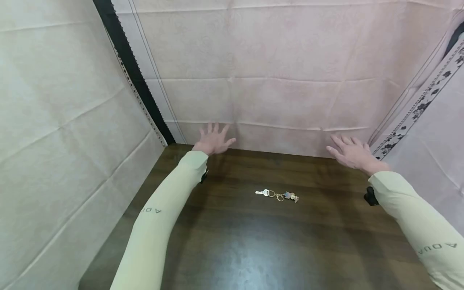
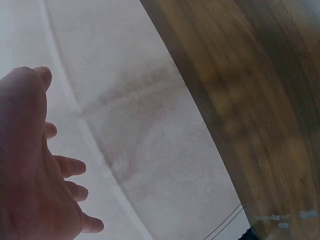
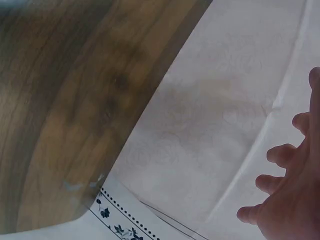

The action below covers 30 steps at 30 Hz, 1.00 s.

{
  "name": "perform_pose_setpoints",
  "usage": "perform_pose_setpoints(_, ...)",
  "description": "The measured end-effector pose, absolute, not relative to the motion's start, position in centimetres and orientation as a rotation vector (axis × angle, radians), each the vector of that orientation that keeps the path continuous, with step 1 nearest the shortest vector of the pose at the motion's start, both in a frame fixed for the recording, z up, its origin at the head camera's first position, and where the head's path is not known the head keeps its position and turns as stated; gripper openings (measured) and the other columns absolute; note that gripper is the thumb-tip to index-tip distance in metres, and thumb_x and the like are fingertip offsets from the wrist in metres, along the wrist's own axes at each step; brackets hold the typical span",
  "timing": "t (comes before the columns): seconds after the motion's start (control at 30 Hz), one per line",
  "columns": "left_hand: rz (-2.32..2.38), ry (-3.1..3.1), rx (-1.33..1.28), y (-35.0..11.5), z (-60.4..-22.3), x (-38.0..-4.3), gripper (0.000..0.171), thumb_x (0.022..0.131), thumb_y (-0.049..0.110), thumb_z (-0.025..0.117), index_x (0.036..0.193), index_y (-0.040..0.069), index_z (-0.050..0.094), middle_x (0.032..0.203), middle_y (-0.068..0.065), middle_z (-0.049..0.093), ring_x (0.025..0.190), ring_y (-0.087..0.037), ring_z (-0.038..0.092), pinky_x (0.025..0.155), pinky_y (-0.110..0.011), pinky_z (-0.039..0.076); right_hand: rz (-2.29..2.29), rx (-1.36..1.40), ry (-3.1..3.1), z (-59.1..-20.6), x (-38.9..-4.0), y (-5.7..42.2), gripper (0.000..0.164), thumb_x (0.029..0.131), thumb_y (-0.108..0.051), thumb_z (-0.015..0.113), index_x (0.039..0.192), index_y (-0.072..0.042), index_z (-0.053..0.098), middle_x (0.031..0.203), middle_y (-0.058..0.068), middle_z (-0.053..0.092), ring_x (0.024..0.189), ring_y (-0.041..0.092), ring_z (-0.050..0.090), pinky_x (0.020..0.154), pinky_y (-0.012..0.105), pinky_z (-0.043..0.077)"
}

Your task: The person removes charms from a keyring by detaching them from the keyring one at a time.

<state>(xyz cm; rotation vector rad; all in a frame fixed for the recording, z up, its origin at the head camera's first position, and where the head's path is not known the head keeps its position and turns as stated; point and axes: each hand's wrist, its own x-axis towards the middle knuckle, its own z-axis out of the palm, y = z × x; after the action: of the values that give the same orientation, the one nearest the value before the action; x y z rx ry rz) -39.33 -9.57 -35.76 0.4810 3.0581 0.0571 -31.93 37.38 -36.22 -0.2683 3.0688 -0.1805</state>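
Observation:
A silver key (image 1: 262, 192) lies on the dark wooden table (image 1: 232, 233), joined by metal rings (image 1: 275, 195) to a small figure charm (image 1: 291, 196). My left hand (image 1: 213, 141) is held out over the far left edge of the table with its fingers spread. Over the far right edge my right hand (image 1: 353, 154) is stretched out the same way, fingers apart. Both hands hold nothing, and both are well away from the key. The left wrist view shows the left hand (image 2: 35, 165) before pale cloth; the right wrist view shows the right hand (image 3: 290, 185) likewise.
Creased pale cloth (image 1: 282, 96) hangs behind the table's far edge. More cloth (image 1: 65, 133) stands along the left side, with a dark strip (image 1: 135, 72) at that corner. On the right the cloth has a floral border (image 1: 422, 105).

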Motion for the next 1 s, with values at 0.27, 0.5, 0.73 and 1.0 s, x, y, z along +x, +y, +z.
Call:
perform_pose_setpoints(0.27,0.068,3.06,0.478,-8.9,-36.4,-38.8,0.075,0.098,0.068,0.019,0.158,0.027,0.005,0.164,-0.021,0.01,0.151,-0.046,-0.002,0.113,-0.072,0.005,-0.238,-0.271,3.08,-37.3,-31.4,36.7,0.075,0.1,-0.063,0.021,0.158,-0.018,0.006,0.159,0.031,0.01,0.14,0.062,0.004,0.104,0.08,0.005)
perform_pose_setpoints(0.5,0.14,3.048,0.491,-8.4,-36.6,-38.2,0.072,0.1,0.064,0.025,0.158,0.026,0.007,0.163,-0.021,0.013,0.151,-0.045,0.001,0.114,-0.071,0.005,-0.323,-0.327,3.149,-38.1,-30.7,35.2,0.071,0.103,-0.057,0.026,0.157,-0.012,0.017,0.158,0.03,0.02,0.139,0.062,0.014,0.102,0.08,0.011)
perform_pose_setpoints(0.73,0.221,3.028,0.534,-7.5,-37.0,-38.2,0.075,0.098,0.067,0.024,0.158,0.027,0.005,0.163,-0.021,0.014,0.151,-0.045,0.0,0.114,-0.071,0.001,-0.412,-0.411,3.223,-38.7,-30.0,34.0,0.066,0.104,-0.049,0.033,0.155,-0.007,0.023,0.156,0.028,0.027,0.136,0.06,0.025,0.105,0.075,0.02)
perform_pose_setpoints(1.0,0.3,3.003,0.567,-6.3,-37.8,-37.0,0.075,0.099,0.066,0.026,0.159,0.025,0.007,0.164,-0.019,0.012,0.152,-0.043,-0.002,0.115,-0.07,0.002,-0.57,-0.534,3.227,-40.2,-29.2,32.6,0.062,0.105,-0.041,0.038,0.152,-0.002,0.028,0.153,0.028,0.034,0.133,0.058,0.033,0.109,0.067,0.023)
